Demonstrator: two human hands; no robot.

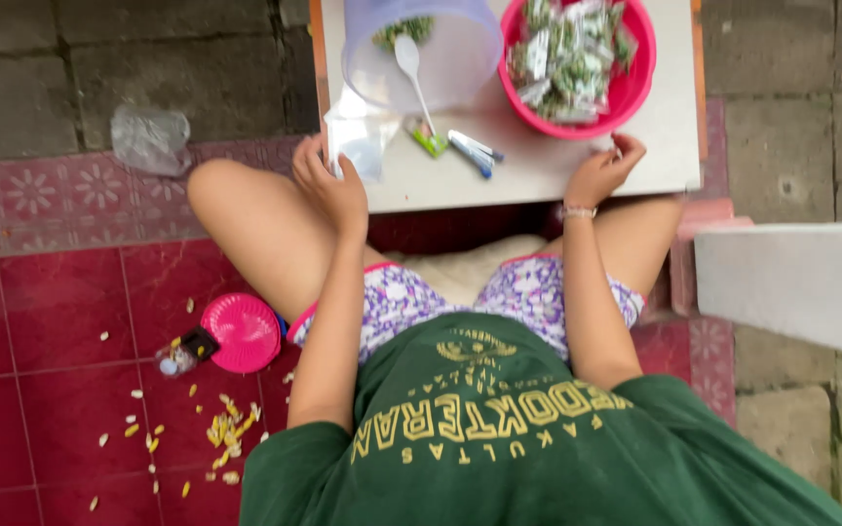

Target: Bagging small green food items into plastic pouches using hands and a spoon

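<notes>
Two hands at a low table (pixel 538 175)

Left hand (pixel 328 185) curls its fingers around one clear plastic bag (pixel 358 146); right hand (pixel 601 170) pinches near one pink bowl (pixel 635 88), its hold unclear.

Clear plastic bag (pixel 358 136): small, see-through, crumpled, upright at near-left corner of white table (pixel 538 170), just below clear tub (pixel 421 49); left hand (pixel 328 180) grips its lower edge. Right hand (pixel 601 170): fingers pinched together, resting on table edge just beneath pink bowl (pixel 635 88); whether anything is pinched, cannot tell.
</notes>
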